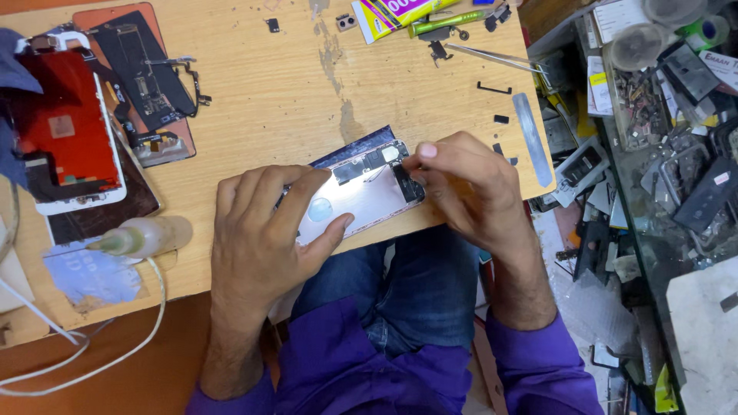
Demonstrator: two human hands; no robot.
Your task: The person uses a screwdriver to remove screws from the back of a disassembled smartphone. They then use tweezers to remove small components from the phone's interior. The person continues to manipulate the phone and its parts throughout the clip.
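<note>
**Both hands on an opened phone panel at the bench edge**

The person sits at a wooden worktable (pixel 269 100) with an opened phone panel (pixel 361 201) lying flat at the near edge, just above the lap. Its long axis runs on a slant, from the near-left end under the left palm up to the far-right end beneath the right fingertips. The pale metal back shield faces up, and the dark strip of small parts sits at that far-right end.

The left hand (pixel 265 230) lies over the near-left part of the panel, fingers spread across its far long edge and the thumb pressed along the near edge, so it pins the panel down and grasps it from both sides. The right hand (pixel 461 180) is curled at the far-right end, thumb and forefinger pinched close together over the dark strip; whether something tiny sits between them I cannot tell.

Left of the grip, near the left wrist, a small clear squeeze bottle (pixel 146 236) lies on its side. Farther left rests a white-framed phone screen with a red back (pixel 69 138), and beyond it a dark opened phone body (pixel 146 77). Beyond the right hand, well apart from it, lie metal tweezers (pixel 496 55), a green pen-like tool (pixel 446 21) and a flat steel pry blade (pixel 532 138). A glass counter (pixel 661 192) of loose parts stands right of the right hand.
</note>
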